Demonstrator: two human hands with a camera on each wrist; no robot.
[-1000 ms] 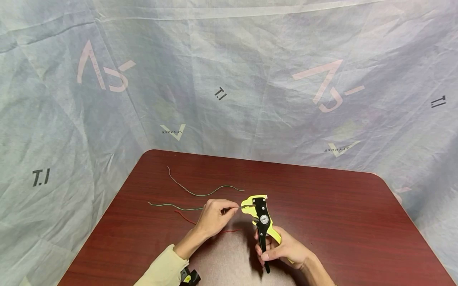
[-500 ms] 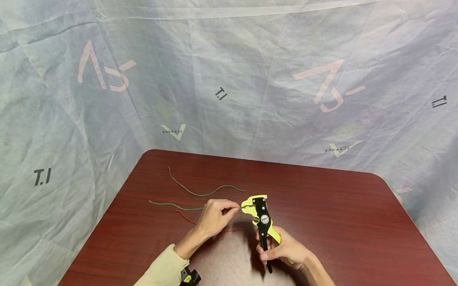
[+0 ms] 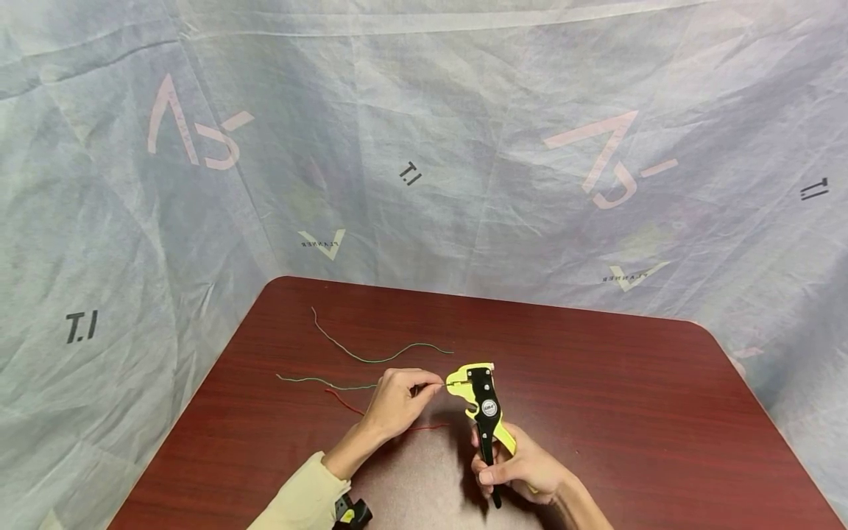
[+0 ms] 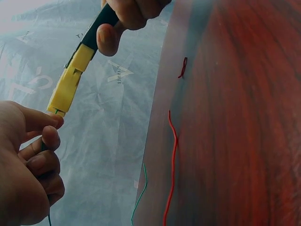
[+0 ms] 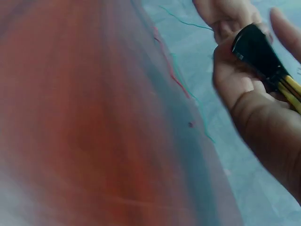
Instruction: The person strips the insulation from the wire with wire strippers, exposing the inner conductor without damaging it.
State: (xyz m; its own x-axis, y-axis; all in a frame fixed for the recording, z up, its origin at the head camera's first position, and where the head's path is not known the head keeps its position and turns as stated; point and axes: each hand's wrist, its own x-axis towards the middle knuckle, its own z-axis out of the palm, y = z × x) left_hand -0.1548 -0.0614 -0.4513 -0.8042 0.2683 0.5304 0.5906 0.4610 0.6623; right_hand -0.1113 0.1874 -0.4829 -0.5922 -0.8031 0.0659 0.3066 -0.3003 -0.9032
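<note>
In the head view my left hand pinches a green wire between thumb and fingertips. Its long part trails out to the left behind the hand. My right hand grips the handles of a yellow and black wire stripper, which is held head up above the table. At the stripper's mouth the left fingertips sit close to the yellow head, and a short bit of green wire shows entering it. How deep the wire reaches is hidden. The black handle lies across the right palm in the right wrist view.
A second green wire lies curved on the dark red table behind the left hand. A red wire lies nearer, and a small dark red piece is beyond it. Printed grey cloth hangs around the table.
The right hand has shifted slightly left with the stripper's handles, and the yellow handle looks a little closer to the black one. The left hand has barely moved.
</note>
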